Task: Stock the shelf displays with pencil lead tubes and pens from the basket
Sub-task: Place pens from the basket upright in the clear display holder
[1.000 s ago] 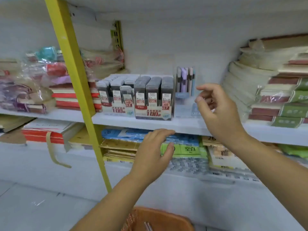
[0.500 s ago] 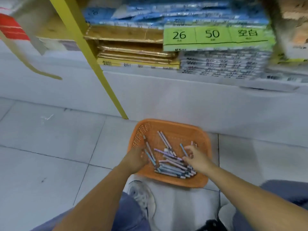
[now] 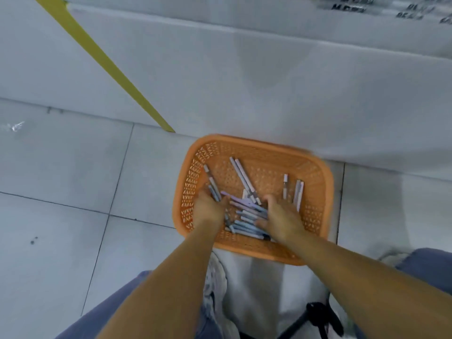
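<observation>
The view has tipped further down than half a second ago. The lower shelf with its green labels has gone out of frame, and only a blurred strip of printed packets (image 3: pixel 381 7) remains at the upper right.

The pale grey tiled floor (image 3: pixel 61 167) fills the left and bottom of the frame. The white shelf base (image 3: pixel 244 77) runs across the upper half. A yellow post (image 3: pixel 105 62) slants from the upper left down to where the base meets the floor.

The orange basket (image 3: pixel 326 192) stands on the floor against that base, at centre right, as before. Blue trousers (image 3: pixel 115 307) and a light shoe (image 3: pixel 215 282) show at the bottom.

Both hands, up at the shelf a second ago, are now inside the basket. The left hand (image 3: pixel 208 209) has closed its fingers and thumb around a few pens (image 3: pixel 247 216) at the left of the pile. The right hand (image 3: pixel 281 216) lies over the right of the pile, fingers bent down among the pens. Whether it holds any cannot be told. More pens lie loose toward the basket's far side and right wall.
</observation>
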A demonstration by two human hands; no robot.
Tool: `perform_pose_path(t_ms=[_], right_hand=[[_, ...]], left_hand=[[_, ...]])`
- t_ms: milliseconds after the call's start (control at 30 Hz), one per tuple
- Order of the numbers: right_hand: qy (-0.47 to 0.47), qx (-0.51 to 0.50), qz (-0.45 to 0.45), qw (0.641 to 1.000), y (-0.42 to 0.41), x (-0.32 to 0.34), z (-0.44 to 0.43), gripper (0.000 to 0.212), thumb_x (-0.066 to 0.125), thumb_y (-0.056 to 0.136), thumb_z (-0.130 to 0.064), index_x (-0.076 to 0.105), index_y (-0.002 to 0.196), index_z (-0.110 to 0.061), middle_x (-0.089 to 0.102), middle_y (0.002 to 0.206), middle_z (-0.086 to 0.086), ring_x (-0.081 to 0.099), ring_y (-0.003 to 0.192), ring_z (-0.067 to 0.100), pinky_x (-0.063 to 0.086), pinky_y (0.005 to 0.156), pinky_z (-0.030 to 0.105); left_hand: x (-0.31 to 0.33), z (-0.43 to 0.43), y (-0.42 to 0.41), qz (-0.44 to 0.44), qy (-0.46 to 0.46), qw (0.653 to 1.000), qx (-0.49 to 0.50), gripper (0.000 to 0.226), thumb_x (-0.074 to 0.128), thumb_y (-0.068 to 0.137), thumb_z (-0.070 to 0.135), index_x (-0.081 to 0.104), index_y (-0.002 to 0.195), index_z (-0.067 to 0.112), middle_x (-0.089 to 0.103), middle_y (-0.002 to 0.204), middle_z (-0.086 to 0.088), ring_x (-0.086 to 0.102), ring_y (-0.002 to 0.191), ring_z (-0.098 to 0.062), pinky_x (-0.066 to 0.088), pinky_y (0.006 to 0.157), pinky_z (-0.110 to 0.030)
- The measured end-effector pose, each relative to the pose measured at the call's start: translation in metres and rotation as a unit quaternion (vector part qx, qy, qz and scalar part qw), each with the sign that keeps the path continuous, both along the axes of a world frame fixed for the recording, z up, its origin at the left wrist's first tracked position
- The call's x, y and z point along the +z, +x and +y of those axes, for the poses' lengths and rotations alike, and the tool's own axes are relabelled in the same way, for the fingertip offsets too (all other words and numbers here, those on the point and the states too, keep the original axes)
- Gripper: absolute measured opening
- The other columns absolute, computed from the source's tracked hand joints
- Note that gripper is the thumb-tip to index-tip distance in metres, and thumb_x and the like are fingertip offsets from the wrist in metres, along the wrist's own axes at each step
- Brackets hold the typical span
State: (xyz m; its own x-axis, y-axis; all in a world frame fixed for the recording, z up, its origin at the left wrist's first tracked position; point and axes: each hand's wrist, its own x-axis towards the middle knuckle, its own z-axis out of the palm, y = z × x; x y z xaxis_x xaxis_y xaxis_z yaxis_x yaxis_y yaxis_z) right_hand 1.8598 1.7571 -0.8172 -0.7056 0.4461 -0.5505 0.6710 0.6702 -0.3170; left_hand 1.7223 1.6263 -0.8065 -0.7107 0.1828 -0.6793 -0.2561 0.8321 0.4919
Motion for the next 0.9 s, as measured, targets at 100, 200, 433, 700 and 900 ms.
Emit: perform_pose_path(t_ms=[100,200,433,700,900], right_hand=[[-0.006,0.074,-0.02,0.997,-0.005,-0.001,0.004,0.029,0.059,0.092,-0.043,0.052,0.105,-0.018,0.062,0.104,0.007,0.06,0.094,0.025,0.04,0.07,0.033],[-0.022,0.097,-0.029,0.995,-0.009,-0.002,0.01,0.024,0.052,0.097,-0.033,0.053,0.114,-0.016,0.059,0.111,0.007,0.058,0.098,0.026,0.045,0.074,0.034],[-0.107,-0.031,-0.017,0.994,-0.004,0.007,0.011,0.014,0.044,0.102,-0.025,0.049,0.098,-0.012,0.059,0.091,0.01,0.056,0.083,0.026,0.036,0.064,0.032],[-0.236,-0.19,0.122,0.945,-0.01,0.103,0.026,0.018,0.044,0.103,-0.027,0.05,0.117,-0.019,0.061,0.062,-0.009,0.056,0.047,0.001,0.04,0.043,0.017],[-0.35,-0.199,0.251,0.881,0.0,0.207,0.017,0.014,0.049,0.102,-0.023,0.057,0.106,-0.012,0.061,0.057,-0.007,0.054,0.046,0.008,0.044,0.045,0.02]], left_hand=[[-0.004,-0.001,0.002,0.022,0.011,1.0,0.006,0.035,0.069,0.094,0.019,0.058,0.122,0.001,0.07,0.114,-0.017,0.067,0.104,-0.035,0.042,0.075,-0.026],[-0.003,-0.003,0.002,0.009,0.029,0.999,0.018,0.029,0.063,0.096,0.012,0.06,0.123,0.004,0.069,0.113,-0.013,0.066,0.102,-0.031,0.046,0.08,-0.029],[0.011,-0.006,-0.003,-0.075,0.072,0.992,0.068,0.022,0.049,0.103,0.016,0.052,0.124,0.009,0.064,0.109,-0.009,0.064,0.099,-0.028,0.052,0.082,-0.039],[0.093,0.014,0.012,-0.135,0.229,0.962,0.066,0.012,0.047,0.104,0.021,0.057,0.105,0.016,0.046,0.063,0.001,0.037,0.046,-0.01,0.033,0.048,-0.026],[0.203,0.038,0.034,-0.154,0.422,0.893,0.026,0.014,0.061,0.099,0.013,0.064,0.086,0.015,0.057,0.045,0.01,0.049,0.035,0.004,0.036,0.036,-0.009]])
